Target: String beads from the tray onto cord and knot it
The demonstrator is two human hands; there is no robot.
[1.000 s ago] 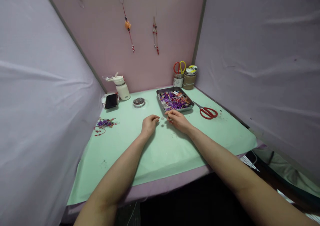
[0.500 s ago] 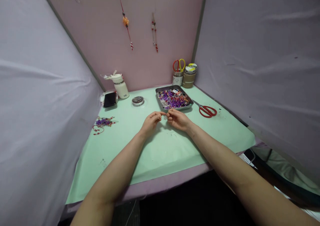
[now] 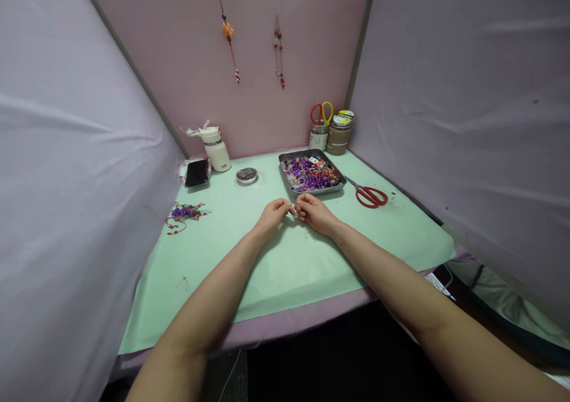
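Note:
Close together over the middle of the table, my left hand [image 3: 272,217] and my right hand [image 3: 315,213] both have their fingers pinched. Between the fingertips shows a tiny, pale see-through bit, which looks like small clear beads [image 3: 294,215]; any thread through them is too fine to make out. Just beyond the hands stands a metal tray [image 3: 310,193] filled with loose beads [image 3: 312,175] in purple, red, orange, black and clear. Red-handled scissors [image 3: 370,196] lie to the right of the tray, their blades pointing toward it.
Strung purple and red bead pieces [image 3: 187,212] lie at left. Behind them are a phone [image 3: 196,173], a white bottle [image 3: 217,152] and a small round case [image 3: 246,176]. A tin holding scissors [image 3: 319,137] and a brown jar [image 3: 338,138] stand at back right. Beaded strings [image 3: 228,30] hang on the wall.
My fingertips have come closer together, and the left forefinger, stretched toward the right hand before, is now drawn in. The whole view has shifted slightly.

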